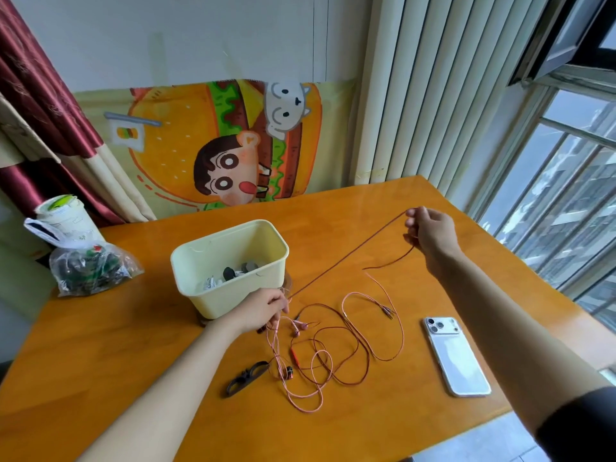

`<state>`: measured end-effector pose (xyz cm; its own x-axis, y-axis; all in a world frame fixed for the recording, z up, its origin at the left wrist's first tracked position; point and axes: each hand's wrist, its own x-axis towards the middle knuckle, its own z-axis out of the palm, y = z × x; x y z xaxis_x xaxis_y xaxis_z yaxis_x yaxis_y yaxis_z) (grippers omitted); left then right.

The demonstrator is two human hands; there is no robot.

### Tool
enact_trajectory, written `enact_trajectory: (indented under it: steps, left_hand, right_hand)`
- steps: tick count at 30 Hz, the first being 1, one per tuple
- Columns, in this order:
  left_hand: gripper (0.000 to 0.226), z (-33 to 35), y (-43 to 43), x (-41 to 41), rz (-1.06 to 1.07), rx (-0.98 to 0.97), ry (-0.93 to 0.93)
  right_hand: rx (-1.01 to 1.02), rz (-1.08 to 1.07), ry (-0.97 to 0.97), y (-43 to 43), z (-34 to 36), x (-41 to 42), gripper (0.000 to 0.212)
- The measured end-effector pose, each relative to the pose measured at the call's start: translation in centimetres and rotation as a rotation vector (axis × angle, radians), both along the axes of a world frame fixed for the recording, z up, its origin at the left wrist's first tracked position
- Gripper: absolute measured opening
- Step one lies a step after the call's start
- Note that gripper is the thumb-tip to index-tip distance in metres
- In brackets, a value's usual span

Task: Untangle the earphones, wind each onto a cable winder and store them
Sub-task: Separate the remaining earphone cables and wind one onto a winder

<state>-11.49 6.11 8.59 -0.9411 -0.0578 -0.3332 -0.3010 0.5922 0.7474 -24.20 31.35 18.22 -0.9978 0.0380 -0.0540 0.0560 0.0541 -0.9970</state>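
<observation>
A dark red earphone cable (346, 255) runs taut across the orange table between my hands. My right hand (430, 230) pinches its far end near the table's back right, with the loose tail curling below the hand. My left hand (266, 310) grips the cable's near end together with pink earphone strands in front of the cream tub (230, 266). A tangle of pink and dark red earphone cables (333, 355) lies on the table below my left hand. A black cable winder (246, 376) lies left of the tangle.
The cream tub holds earphones and dark winders. A white phone (456, 355) lies face down at the right. A clear plastic bag (90, 268) and a paper cup (66, 216) sit at the table's left back corner. A window is at the right.
</observation>
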Motion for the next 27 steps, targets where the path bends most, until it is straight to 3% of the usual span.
enact_trajectory:
  steps: [3, 6, 7, 10, 14, 16, 20, 23, 27]
  left_hand:
    - [0.025, 1.0, 0.2, -0.2, 0.017, -0.016, 0.063]
    - [0.022, 3.4, 1.4, -0.8, 0.010, 0.005, 0.196]
    - [0.021, 4.3, 1.9, -1.1, -0.002, 0.017, 0.237]
    - [0.021, 6.6, 3.4, -1.7, -0.052, 0.053, 0.310]
    - [0.022, 7.8, 4.1, -2.1, -0.064, 0.118, 0.379]
    - [0.023, 7.8, 3.8, -1.9, -0.020, 0.156, 0.407]
    - [0.022, 6.7, 3.4, -1.2, 0.078, 0.206, 0.313]
    - [0.023, 5.5, 3.3, -0.7, 0.102, 0.275, 0.209]
    - [0.023, 4.8, 2.9, -0.2, 0.102, 0.278, 0.214]
  right_hand:
    - [0.431, 0.017, 0.014, 0.3, -2.2, -0.5, 0.032]
    - [1.080, 0.309, 0.016, -0.2, -3.8, 0.1, 0.033]
    - [1.142, 0.392, 0.063, -0.8, -3.8, 0.8, 0.043]
    - [0.891, 0.616, 0.332, -3.6, -2.5, 3.7, 0.056]
    - [0.686, 0.806, 0.403, -6.3, -0.9, 6.0, 0.021]
    - [0.691, 0.771, 0.436, -6.4, -0.6, 5.9, 0.012]
    - [0.675, 0.659, 0.476, -6.1, -0.4, 5.5, 0.027]
    - [0.660, 0.598, 0.435, -6.1, -0.4, 5.2, 0.028]
    - [0.543, 0.429, 0.315, -5.7, -0.2, 4.2, 0.028]
